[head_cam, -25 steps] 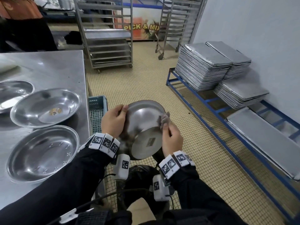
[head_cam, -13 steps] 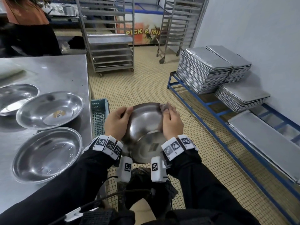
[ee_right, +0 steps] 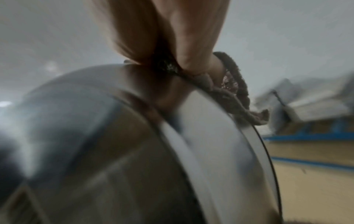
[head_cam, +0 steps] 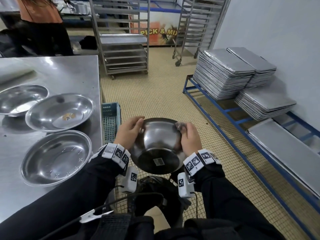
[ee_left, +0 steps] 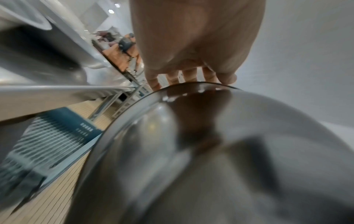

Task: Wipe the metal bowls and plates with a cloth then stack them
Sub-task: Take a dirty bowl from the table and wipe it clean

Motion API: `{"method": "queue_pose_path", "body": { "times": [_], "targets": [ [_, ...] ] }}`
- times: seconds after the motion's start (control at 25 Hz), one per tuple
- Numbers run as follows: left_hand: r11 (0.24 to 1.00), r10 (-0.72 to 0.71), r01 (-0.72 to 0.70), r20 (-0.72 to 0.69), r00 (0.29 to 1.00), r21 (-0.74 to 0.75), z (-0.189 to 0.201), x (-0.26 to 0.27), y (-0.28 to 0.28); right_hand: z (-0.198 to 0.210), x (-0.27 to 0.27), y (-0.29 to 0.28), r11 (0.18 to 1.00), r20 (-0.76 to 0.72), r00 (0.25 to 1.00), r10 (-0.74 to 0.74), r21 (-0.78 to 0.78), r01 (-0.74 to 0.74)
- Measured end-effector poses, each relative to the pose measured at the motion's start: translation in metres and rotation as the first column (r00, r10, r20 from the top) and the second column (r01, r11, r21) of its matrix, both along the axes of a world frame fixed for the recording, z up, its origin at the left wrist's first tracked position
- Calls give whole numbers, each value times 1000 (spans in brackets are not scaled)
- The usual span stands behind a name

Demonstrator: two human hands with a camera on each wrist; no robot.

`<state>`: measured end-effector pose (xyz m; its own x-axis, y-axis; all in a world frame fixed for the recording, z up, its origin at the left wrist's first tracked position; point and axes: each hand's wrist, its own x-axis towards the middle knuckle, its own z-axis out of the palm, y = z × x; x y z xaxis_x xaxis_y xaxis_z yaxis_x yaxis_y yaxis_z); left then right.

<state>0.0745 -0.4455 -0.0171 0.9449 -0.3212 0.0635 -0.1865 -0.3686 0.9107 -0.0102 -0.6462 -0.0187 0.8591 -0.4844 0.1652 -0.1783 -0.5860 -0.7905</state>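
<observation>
Bowl [head_cam: 156, 144] tipped further, base up; cloth [head_cam: 179, 126] on rim.

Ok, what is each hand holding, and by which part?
The left hand grips the bowl by its rim. The right hand holds a cloth pressed over the rim on the opposite side.

A teal slotted plastic crate [head_cam: 110, 122] stands on the yellow tiled floor [head_cam: 155, 94] beside the steel bench [head_cam: 69, 73]. Stacked grey baking trays [head_cam: 223, 73] rest on a blue metal rack [head_cam: 216, 108].
</observation>
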Motion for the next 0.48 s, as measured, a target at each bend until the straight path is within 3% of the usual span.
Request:
{"method": "queue_pose_path", "body": {
  "times": [0.08,0.2,0.32,0.48],
  "targets": [
    [990,-111,102,102,989,95,9,-5,-9,5,9,4,968,-53,992,119,-217,-128],
    [951,-190,118,243,951,284,16,-6,-18,11,16,7,920,-71,976,204,-327,-216],
    [957,-128,45,278,952,286,14,-5,-16,10,15,11,935,43,983,181,-317,-159],
    [972,5,-58,227,974,226,16,-8,-20,2,-5,31,959,202,979,27,-282,32]
  ]
}}
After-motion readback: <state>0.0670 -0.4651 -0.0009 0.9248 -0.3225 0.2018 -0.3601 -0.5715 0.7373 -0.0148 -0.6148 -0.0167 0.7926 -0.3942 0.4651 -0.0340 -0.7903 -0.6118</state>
